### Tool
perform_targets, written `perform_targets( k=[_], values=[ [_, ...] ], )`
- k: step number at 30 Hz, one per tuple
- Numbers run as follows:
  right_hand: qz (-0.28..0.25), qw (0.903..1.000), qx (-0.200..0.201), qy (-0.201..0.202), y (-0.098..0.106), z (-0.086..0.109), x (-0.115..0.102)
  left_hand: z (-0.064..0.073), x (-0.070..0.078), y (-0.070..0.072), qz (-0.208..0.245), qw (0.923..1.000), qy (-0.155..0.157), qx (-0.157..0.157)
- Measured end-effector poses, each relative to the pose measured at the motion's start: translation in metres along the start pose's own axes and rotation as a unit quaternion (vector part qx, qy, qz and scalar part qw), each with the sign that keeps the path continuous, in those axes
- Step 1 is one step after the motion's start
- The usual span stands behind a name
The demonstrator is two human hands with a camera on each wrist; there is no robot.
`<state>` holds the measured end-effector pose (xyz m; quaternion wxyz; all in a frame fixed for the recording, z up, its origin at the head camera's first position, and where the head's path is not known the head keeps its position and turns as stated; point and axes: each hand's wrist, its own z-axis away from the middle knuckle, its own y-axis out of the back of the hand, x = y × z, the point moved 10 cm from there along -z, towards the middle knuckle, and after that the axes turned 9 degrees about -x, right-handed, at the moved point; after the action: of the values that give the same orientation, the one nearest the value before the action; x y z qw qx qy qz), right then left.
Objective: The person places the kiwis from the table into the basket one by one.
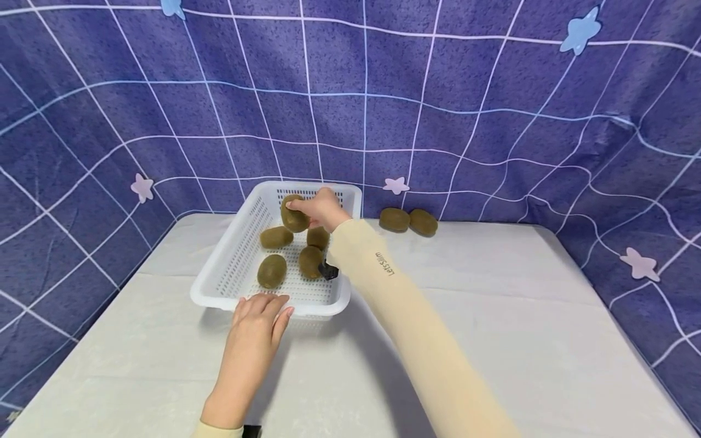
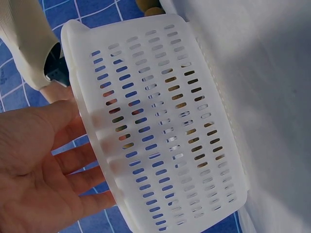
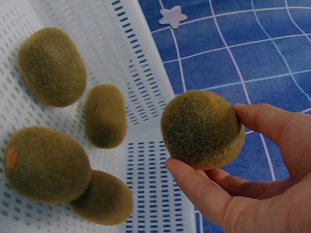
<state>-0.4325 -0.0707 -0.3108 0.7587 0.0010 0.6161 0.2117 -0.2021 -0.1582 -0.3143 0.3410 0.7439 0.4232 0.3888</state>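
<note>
Centre-left, a white perforated basket (image 1: 317,309) contains four kiwifruit (image 1: 272,271); the right hand (image 1: 327,211) pinches a fifth kiwifruit (image 1: 296,221) above; the left hand (image 1: 253,331), fingers apart, touches its lower rim.

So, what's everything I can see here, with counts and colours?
Basket: 1, white, on the table
Kiwis inside: 4, brown, lying in the basket
Held kiwi: 1, brown, in the right hand
Loose kiwis: 2, brown, right of the basket
Table: 1, white, under the basket
Backdrop: 1, purple-blue with pale lines, behind
Stars: at least 5, blue or pink, on the backdrop
Sleeves: 2, cream, on the arms
Wrist pieces: 2, black, at the wrists
Left hand: 1, bare, touching the near rim
Right hand: 1, bare, holding its kiwi
</note>
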Motion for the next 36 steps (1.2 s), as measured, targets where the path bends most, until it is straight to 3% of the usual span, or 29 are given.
perform_targets(
  k=[6, 15, 30, 36],
  values=[
    [-0.002, 0.9999, 0.003, -0.016, -0.012, -0.005, 0.007, 0.0, 0.0, 0.0, -0.003, 1.0, -0.003, 0.002],
    [0.043, 0.9986, -0.001, -0.032, -0.024, -0.012, 0.018, -0.001, 0.0, -0.002, -0.004, 0.9999, 0.004, -0.01],
    [0.054, 0.9972, 0.019, -0.048, -0.032, -0.024, 0.042, 0.0, 0.0, -0.003, -0.008, 1.0, -0.004, -0.001],
    [0.092, 0.9943, 0.026, -0.047, -0.034, -0.022, 0.043, 0.0, 0.0, -0.001, -0.009, 1.0, 0.0, -0.003]
  ],
)
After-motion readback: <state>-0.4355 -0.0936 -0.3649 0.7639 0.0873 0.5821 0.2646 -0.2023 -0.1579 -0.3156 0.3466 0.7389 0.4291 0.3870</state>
